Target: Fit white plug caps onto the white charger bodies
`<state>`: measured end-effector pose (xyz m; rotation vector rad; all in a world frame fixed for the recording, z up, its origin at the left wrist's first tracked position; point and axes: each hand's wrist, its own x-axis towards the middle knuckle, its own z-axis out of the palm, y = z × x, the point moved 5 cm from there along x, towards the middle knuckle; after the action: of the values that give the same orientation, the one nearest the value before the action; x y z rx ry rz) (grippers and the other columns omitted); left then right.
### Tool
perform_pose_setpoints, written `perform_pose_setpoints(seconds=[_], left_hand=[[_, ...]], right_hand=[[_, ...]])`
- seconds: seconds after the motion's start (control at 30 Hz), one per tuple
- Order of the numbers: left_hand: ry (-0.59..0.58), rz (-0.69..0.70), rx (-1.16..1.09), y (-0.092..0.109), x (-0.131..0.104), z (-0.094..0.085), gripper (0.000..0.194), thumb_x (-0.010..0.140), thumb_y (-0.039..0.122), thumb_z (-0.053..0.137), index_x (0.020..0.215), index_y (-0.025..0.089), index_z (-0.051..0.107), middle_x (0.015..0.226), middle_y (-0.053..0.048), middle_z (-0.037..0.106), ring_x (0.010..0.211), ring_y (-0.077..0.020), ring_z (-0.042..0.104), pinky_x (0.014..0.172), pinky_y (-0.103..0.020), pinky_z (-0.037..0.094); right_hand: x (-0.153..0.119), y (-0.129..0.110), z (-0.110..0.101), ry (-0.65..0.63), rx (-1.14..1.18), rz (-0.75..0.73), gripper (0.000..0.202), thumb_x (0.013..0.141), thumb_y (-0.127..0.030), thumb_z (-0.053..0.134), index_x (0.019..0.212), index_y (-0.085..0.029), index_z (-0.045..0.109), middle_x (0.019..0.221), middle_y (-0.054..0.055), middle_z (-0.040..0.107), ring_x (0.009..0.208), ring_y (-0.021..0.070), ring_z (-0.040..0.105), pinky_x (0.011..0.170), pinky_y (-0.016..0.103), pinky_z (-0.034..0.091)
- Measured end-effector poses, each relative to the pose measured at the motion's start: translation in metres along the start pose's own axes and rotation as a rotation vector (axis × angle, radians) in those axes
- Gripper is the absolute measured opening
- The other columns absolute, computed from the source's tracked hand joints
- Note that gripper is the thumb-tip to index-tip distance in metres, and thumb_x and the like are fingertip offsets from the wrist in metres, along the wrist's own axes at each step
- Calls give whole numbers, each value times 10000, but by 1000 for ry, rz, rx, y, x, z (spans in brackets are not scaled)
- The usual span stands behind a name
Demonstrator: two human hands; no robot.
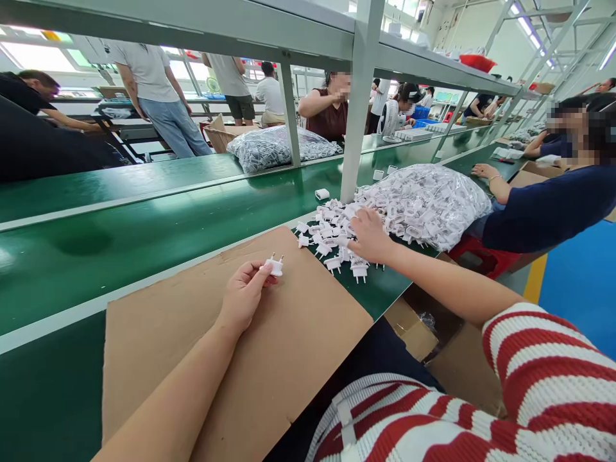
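- While the green tabletop [43, 391] runs on past the cardboard sheet [163, 346], the work looks to be at an early point.
- Off the sheet's right side, a clear bag [433, 199] bulges with white plugs, seemingly a large stock left to handle.
- Between bag and sheet, a loose heap [326, 246] of plugs also appears left.
- Both hands are apart: the right hand [373, 237] is at the heap, its grip unclear; the left hand [244, 292] pinches one plug.
- That single plug [275, 265] is above the sheet, prongs outward; nothing shows whether it is finished.
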<state>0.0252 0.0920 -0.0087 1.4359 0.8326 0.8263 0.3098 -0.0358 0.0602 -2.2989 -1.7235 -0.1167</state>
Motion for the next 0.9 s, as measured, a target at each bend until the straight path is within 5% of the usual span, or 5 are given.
perform_pose_setpoints(seconds=[0.13, 0.33, 0.43, 0.53, 0.9], left_hand=[[9, -28, -112, 8, -8, 8, 546, 708, 605, 867, 1023, 181, 728, 1011, -63, 740, 813, -189, 656, 816, -321, 531], [23, -52, -235, 16, -17, 16, 512, 681, 546, 914, 976, 179, 713, 976, -51, 726, 785, -175, 656, 834, -333, 541], [46, -42, -265, 15, -18, 16, 504, 686, 548, 925, 951, 173, 716, 917, -41, 726, 777, -160, 649, 824, -306, 527], [18, -41, -276, 14, -18, 19, 456, 725, 548, 910, 884, 168, 712, 847, -39, 731, 751, -151, 645, 802, -290, 524], [-181, -97, -430, 14, -21, 28, 254, 925, 455, 762, 915, 202, 780, 962, -39, 758, 788, -146, 673, 786, -254, 543]], right_hand=[[0, -68, 3, 39, 413, -284, 505, 939, -431, 644, 1380, -194, 577, 1365, 152, 619, 1352, 313, 534, 1174, 497, 422], [21, -119, 44, -83, 1084, -170, 324, 855, -215, 660, 1174, -221, 716, 1128, 54, 756, 962, 198, 728, 907, 369, 586], [25, -122, 56, -97, 1320, -126, 204, 818, -254, 700, 1011, -215, 751, 1037, 33, 784, 970, 200, 735, 927, 371, 580], [21, -120, 61, -241, 1475, -56, 281, 751, -324, 803, 1000, -202, 755, 1014, 37, 789, 932, 193, 730, 900, 362, 581], [3, -109, 48, -336, 1594, 177, 329, 651, -319, 909, 932, -216, 771, 981, 33, 783, 929, 183, 706, 855, 331, 568]])
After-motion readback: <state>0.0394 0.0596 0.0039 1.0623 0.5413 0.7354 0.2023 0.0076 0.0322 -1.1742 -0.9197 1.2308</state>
